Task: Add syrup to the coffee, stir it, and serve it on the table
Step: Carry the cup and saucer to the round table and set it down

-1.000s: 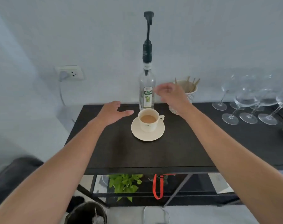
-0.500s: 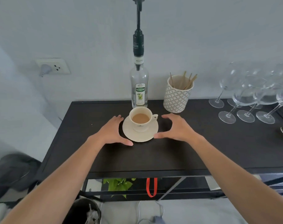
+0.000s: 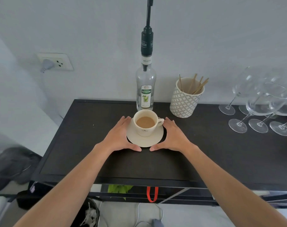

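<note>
On the dark table (image 3: 221, 154): one cup (image 3: 145, 122) of milky coffee on one saucer (image 3: 145, 140), flanked by left hand (image 3: 119, 138) and right hand (image 3: 173, 137), fingers straight against the saucer rim, one syrup bottle (image 3: 145, 89) just behind, one patterned holder (image 3: 185, 99) of sticks beside.

Both forearms were bare along the whole length in view; no sleeve, cuff or other garment showed. The left hand (image 3: 119, 136) and the right hand (image 3: 173, 137) were ungloved. No watch, bracelet or strap showed on either wrist, and no ring on any visible finger. The thumbnails appeared short and unpainted. Nothing else of the person was in view.
</note>
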`<state>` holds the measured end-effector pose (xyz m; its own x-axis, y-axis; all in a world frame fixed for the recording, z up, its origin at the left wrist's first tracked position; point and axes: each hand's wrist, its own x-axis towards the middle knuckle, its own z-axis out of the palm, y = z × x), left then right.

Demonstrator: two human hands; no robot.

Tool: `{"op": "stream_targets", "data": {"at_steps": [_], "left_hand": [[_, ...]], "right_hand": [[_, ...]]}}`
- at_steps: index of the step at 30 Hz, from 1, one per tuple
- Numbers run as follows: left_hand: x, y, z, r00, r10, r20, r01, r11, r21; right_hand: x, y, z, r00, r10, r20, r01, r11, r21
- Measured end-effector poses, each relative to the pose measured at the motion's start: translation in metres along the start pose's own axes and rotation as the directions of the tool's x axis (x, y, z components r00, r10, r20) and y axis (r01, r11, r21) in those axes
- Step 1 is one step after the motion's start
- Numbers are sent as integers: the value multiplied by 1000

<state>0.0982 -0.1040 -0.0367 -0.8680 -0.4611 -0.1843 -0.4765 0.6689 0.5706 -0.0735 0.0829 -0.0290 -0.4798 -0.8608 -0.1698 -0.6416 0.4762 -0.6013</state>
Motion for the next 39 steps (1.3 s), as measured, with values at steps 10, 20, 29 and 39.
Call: {"op": "stream_targets", "data": {"at_steps": [10, 20, 29, 39], "left_hand": [[-3, 9, -1, 998, 23, -56, -25, 999, -23], [-25, 14, 8, 991, -29, -132, 15, 995, -103], [-56, 6, 7, 969, -108, -221, 67, 980, -187], [-126, -22, -24, 895, -253, -368, 168, 954, -248]], "right_hand": [[1, -3, -6, 1000, -24, -15, 25, 996, 88], [6, 6, 1, 999, -20, 40, 16, 994, 104], [13, -12, 6, 985, -135, 105, 122, 986, 116], [28, -86, 32, 907, -376, 190, 344, 921, 181]]}}
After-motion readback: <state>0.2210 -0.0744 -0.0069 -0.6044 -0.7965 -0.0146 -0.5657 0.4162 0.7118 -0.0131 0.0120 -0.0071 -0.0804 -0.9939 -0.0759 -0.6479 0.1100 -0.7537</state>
